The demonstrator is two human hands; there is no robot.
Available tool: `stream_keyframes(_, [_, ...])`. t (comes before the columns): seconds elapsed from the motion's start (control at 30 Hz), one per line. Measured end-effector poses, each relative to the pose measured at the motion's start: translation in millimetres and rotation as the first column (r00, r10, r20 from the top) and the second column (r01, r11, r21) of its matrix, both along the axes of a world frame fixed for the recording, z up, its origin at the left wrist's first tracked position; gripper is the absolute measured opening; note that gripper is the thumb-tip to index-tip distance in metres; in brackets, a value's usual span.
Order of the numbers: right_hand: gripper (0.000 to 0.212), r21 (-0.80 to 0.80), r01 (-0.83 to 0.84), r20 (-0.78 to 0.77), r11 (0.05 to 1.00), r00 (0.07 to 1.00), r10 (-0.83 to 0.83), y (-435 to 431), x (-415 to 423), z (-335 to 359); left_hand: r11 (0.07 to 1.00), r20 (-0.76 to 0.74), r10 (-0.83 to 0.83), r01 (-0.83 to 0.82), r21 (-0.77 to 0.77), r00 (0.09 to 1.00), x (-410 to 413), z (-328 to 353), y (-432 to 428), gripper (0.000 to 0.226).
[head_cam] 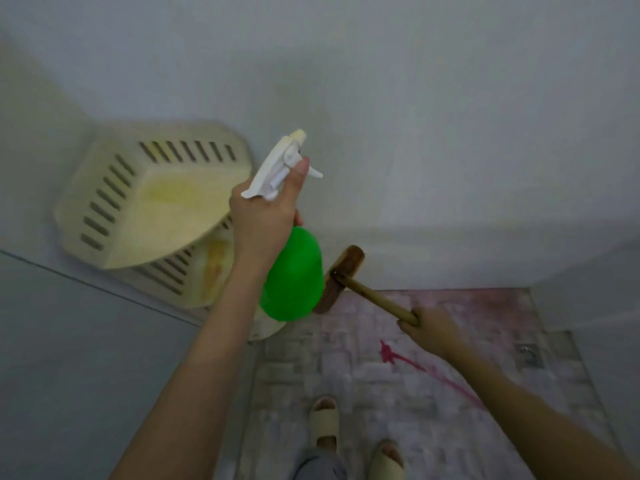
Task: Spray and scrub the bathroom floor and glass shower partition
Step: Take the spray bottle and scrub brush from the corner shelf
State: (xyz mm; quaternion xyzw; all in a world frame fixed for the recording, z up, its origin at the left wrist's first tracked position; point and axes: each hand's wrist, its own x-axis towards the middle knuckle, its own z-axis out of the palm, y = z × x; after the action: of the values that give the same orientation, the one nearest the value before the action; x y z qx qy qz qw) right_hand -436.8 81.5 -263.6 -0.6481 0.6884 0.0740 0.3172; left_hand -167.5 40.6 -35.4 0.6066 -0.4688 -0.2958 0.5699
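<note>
Bottle and brush are both being held up off the floor (346, 368), one in each hand. The left hand (263, 220) is grasping the green spray bottle (294, 275) by its neck, just under the white trigger head (277, 168), with one digit lying up along the side of that head. The nozzle is pointing up toward the pale wall (450, 133), in front of the cream corner shelf (156, 202). Whether a finger is sitting on the trigger I cannot tell. The right hand (433, 332) is keeping a clenched grip round the wooden handle of the scrub brush (343, 271), whose dark block head is hanging just beside the bottle's belly.

The bottle is looking like thin plastic: light, probably a little squashy at the belly and slick when wet. The stiff neck is therefore seeming the sound place to take it, leaving a finger free for the trigger. The brush is looking rigid and light. Holding far down the handle is giving reach, though hard scrubbing would probably be asking for a hold nearer the head.

Below, a pink streak (398, 356) is lying across the mosaic tiles between the brush and the person's beige slippers (323, 420), with a small drain (528, 353) off to the right. A flat grey panel (69, 341) is filling the lower left; whether it is the glass partition I cannot tell.
</note>
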Motion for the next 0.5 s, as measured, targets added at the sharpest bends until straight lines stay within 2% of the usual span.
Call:
stream_keyframes(0.13, [0.028, -0.046, 0.177, 0.017, 0.983, 0.984, -0.177, 35.6, -55.9, -71.4, 0.987, 0.055, -0.154, 0.151, 0.057, 0.987, -47.4, -106.2, 10.2, 0.019])
stream_keyframes(0.3, [0.028, -0.042, 0.407, 0.057, 0.913, 0.913, -0.404, 61.2, -104.4, -181.2, 0.921, 0.062, -0.37, 0.357, 0.156, 0.927, -92.5, -272.7, 6.7, 0.019])
stream_keyframes(0.4, [0.031, -0.058, 0.503, 0.07, 0.862, 0.864, -0.499, 68.5, -129.2, -251.9, 0.873, 0.082, -0.466, 0.442, 0.208, 0.881, -111.9, -372.4, 0.7, 0.007])
stream_keyframes(0.5, [0.034, -0.084, 0.566, 0.063, 0.82, 0.824, -0.563, 71.3, -150.7, -322.9, 0.822, 0.149, -0.54, 0.481, 0.306, 0.828, -121.5, -471.0, -6.9, 0.012])
